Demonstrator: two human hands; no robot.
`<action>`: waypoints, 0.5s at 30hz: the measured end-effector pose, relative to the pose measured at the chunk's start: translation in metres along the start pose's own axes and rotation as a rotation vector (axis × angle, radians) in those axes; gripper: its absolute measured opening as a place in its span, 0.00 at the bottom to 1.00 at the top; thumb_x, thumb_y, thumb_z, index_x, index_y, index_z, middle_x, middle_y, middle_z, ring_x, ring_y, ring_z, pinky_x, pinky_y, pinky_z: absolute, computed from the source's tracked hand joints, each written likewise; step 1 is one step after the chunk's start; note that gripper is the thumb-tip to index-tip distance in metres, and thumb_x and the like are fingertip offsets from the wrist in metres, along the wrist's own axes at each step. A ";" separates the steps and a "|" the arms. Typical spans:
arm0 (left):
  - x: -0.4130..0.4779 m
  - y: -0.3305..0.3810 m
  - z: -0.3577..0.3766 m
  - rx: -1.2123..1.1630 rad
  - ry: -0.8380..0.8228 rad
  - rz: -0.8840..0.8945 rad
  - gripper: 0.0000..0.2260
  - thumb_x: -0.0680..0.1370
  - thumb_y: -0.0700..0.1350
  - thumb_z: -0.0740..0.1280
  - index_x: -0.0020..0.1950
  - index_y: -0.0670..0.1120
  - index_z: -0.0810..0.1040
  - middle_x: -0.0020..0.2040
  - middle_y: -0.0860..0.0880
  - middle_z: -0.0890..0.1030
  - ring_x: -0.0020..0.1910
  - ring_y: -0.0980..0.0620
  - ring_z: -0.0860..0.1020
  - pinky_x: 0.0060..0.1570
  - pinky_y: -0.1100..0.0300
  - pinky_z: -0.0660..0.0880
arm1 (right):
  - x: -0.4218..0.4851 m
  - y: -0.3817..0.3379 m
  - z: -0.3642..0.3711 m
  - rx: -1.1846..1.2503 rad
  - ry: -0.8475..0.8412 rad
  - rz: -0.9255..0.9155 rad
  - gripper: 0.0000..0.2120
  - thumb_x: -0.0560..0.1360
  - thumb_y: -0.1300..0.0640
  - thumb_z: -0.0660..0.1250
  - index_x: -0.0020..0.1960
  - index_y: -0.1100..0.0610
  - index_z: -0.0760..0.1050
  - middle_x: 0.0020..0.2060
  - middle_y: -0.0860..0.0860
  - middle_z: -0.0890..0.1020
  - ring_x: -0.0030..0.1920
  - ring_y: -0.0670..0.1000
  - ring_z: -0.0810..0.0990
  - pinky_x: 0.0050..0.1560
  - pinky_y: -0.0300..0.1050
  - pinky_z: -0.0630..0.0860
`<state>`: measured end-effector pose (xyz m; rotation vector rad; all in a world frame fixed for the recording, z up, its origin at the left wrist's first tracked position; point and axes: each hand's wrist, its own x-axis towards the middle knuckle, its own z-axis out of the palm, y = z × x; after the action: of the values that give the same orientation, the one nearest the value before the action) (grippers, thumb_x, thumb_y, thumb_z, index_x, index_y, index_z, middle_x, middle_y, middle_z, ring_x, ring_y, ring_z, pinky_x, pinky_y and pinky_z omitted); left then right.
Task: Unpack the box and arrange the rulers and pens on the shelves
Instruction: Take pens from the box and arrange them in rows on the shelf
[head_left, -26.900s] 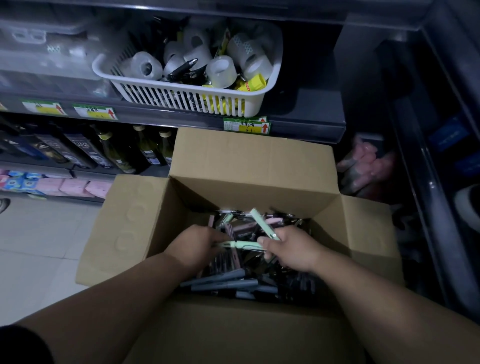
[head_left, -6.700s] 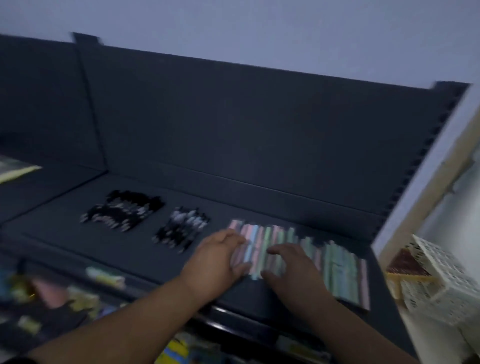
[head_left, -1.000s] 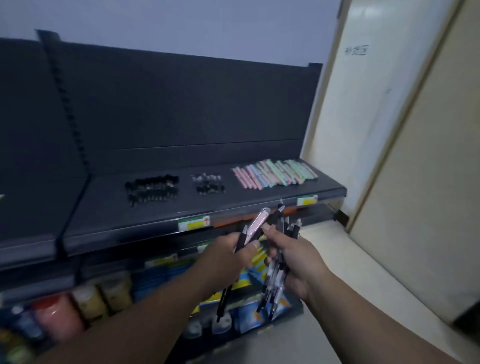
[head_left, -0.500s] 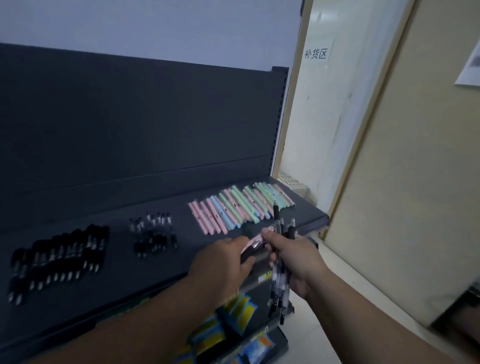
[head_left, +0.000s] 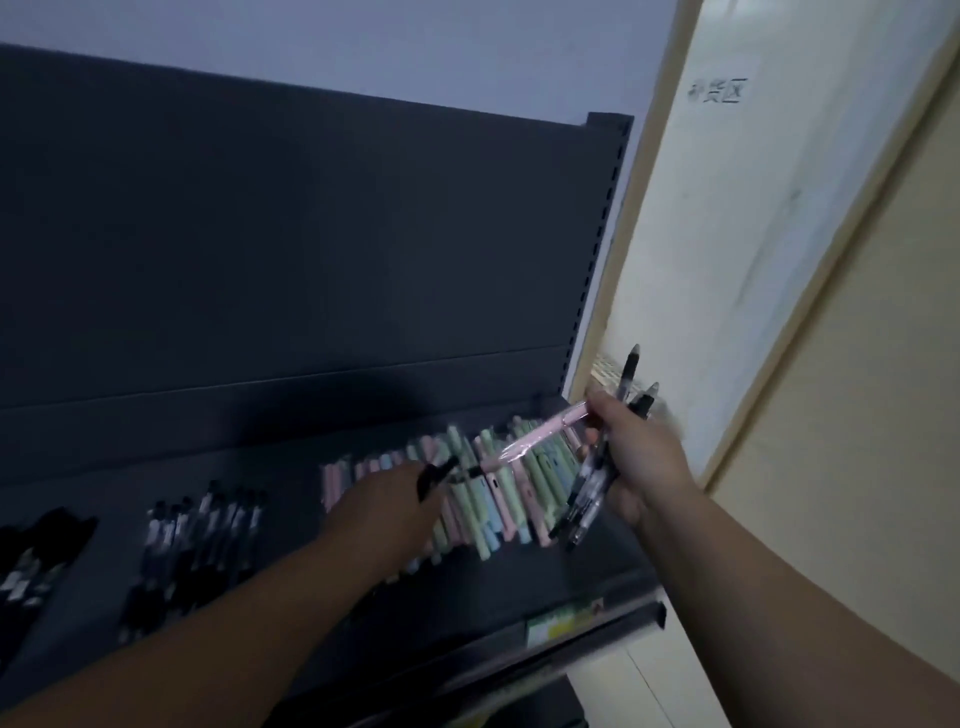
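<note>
My right hand (head_left: 641, 457) grips a bundle of black-and-clear pens (head_left: 592, 486) that points up past the shelf's right end. A pink pen in clear wrap (head_left: 540, 435) slants between my hands, its upper end at my right thumb. My left hand (head_left: 387, 499) hovers over the row of pastel pens (head_left: 483, 501) on the dark shelf (head_left: 519, 587) and grips a black pen end (head_left: 434, 474). Two groups of black pens lie further left on the shelf, one (head_left: 208, 525) near the middle and one (head_left: 31, 561) at the edge. The box and the rulers are out of view.
The shelf's dark back panel (head_left: 311, 234) rises behind the pens. A price label (head_left: 563, 621) sits on the shelf's front lip. A cream door (head_left: 779, 260) with a small sign (head_left: 716, 92) stands just right of the shelf end.
My hands have moved apart and now reach over the shelf. The left hand has gone down-left over the pastel row; the right has lifted its bundle towards the shelf's right end.
</note>
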<state>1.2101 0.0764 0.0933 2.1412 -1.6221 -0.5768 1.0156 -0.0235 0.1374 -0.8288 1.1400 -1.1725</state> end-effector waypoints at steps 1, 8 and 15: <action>0.008 0.002 -0.001 -0.039 0.033 -0.055 0.14 0.82 0.53 0.55 0.38 0.50 0.68 0.39 0.48 0.79 0.35 0.52 0.76 0.36 0.59 0.73 | 0.015 -0.004 0.001 -0.061 -0.012 -0.008 0.13 0.73 0.53 0.73 0.48 0.64 0.81 0.32 0.54 0.80 0.26 0.46 0.75 0.27 0.41 0.73; 0.023 0.020 0.015 -0.612 0.217 -0.392 0.11 0.81 0.44 0.59 0.40 0.42 0.71 0.33 0.47 0.72 0.30 0.53 0.69 0.28 0.64 0.65 | 0.071 0.015 0.034 -0.627 -0.377 0.003 0.11 0.73 0.54 0.74 0.39 0.61 0.78 0.28 0.54 0.78 0.24 0.47 0.74 0.25 0.38 0.70; 0.025 0.020 0.030 -0.951 0.279 -0.506 0.08 0.80 0.44 0.63 0.43 0.42 0.74 0.34 0.47 0.77 0.28 0.52 0.71 0.30 0.60 0.68 | 0.098 0.040 0.060 -0.916 -0.484 -0.070 0.15 0.72 0.49 0.73 0.42 0.62 0.79 0.36 0.56 0.83 0.39 0.55 0.83 0.43 0.51 0.81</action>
<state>1.1841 0.0454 0.0770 1.7287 -0.4499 -0.9088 1.0842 -0.1135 0.0927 -1.7455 1.2211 -0.3970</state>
